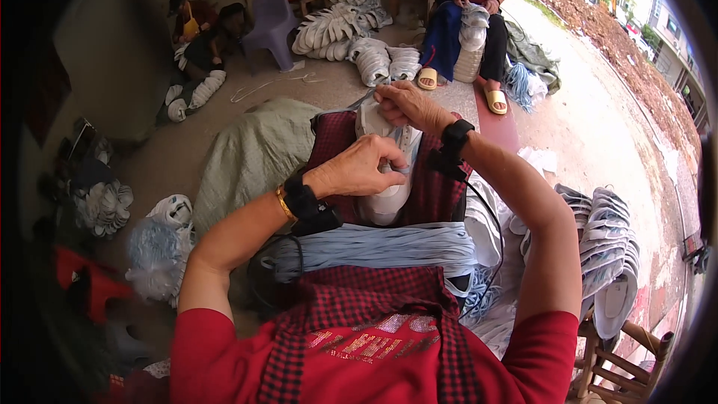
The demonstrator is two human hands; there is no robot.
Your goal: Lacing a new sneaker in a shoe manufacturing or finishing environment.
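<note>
A white shoe lies toe toward the person on a dark red checked apron spread over the lap, and both bare hands work on it. The left hand is curled over the middle of the shoe, its fingers closed together on the upper near the lacing, where a pale blue lace shows just under the fingertips. The right hand sits at the far end of the shoe, by the heel opening, fingers bent and pinched shut on what looks like the lace or the edge of the tongue; the view is too small there to tell which. Each wrist carries a black strapped device, and a gold bangle sits on the left wrist. Just nearer the body, across the lap, lies a thick bundle of pale blue laces, touching the apron and close below the shoe. To the right, beside a wooden chair, stands a stack of white shoes. Farther off, across the concrete floor, a seated person in a red shirt handles more white shoes beside large heaps of them.
</note>
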